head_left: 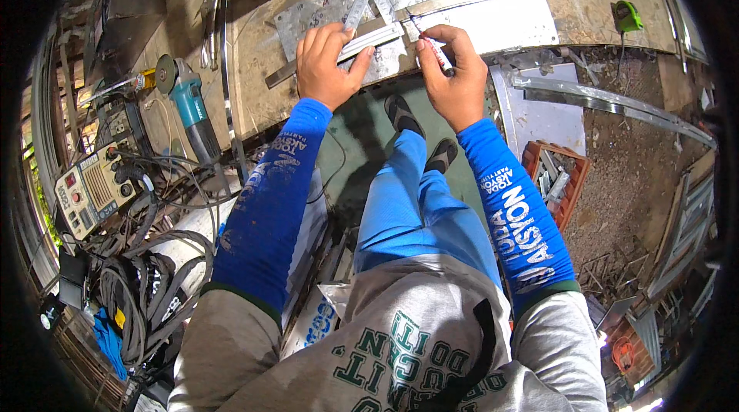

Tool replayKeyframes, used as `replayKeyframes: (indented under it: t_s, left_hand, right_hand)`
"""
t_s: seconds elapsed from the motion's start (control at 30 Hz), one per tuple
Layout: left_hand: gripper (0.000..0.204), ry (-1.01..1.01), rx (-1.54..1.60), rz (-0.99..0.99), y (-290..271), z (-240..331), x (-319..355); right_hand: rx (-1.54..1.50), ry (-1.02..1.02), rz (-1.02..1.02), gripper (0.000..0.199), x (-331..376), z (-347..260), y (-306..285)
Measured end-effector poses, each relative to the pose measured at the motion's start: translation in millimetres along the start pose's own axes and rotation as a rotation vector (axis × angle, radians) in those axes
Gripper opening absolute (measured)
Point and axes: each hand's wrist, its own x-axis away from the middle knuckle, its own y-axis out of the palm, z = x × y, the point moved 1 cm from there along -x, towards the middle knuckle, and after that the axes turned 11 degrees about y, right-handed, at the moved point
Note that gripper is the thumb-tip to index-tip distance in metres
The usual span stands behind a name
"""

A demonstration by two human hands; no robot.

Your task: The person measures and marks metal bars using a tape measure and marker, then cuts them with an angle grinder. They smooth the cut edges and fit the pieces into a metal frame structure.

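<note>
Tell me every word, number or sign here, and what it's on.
I won't copy wording, but writing appears on:
Blue sleeves: pale capitals, legible.
Grey shirt: green capitals, legible.
Metal sheet: handwritten numbers, one circled, partly faint.
Teal grinder: small lettering.
Beige machine: panel lettering, mostly too small.
White object: blue letters, partly hidden.
Marker, tape measure: too small.

- Grey shirt [412,285], green lettering
- Black strap [483,339] across the shirt
- Blue sleeves [265,204], white lettering, dark green hems [548,293]
- Light blue trousers [396,200]
- Dark shoes [399,112], greyish middles
</note>
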Motion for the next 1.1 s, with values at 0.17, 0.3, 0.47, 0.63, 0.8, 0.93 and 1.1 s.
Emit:
replayKeyframes:
  t_s: [0.17,0.3,0.47,0.63,0.8,0.93,1.1]
  left_hand:
    - [0.035,0.01,-0.001,0.019,-0.5,0.3,0.5]
    - [0.035,0.009,0.007,0.025,-0.1,-0.6,2.2]
    - [0.035,0.001,0.01,0.008,-0.9,-0.3,0.8]
    - [0.036,-0.001,0.009,0.014,0.2,-2.7,3.8]
    - [0.037,-0.007,0.01,0.011,1.0,-3.8,4.3]
    - [0.038,-0.005,0.013,0.012,0.2,-2.5,3.4]
    - [0.037,0.008,0.003,0.014,-0.3,-1.7,2.0]
  right_hand:
    - [0.033,-0.027,-0.011,0.018,-3.6,-3.7,5.8]
    - [0.036,0.045,-0.038,0.015,-4.0,-11.6,6.3]
    - [-0.002,-0.027,0.032,0.017,-5.4,-4.3,6.3]
    - [-0.059,-0.029,0.159,0.016,-0.9,6.2,-5.1]
    - [-0.104,-0.031,0.216,0.015,5.2,18.3,-13.2]
    - [-0.097,-0.04,0.199,0.015,8.8,13.4,-13.9]
    - [-0.087,-0.004,0.107,0.015,9.5,6.1,-10.0]
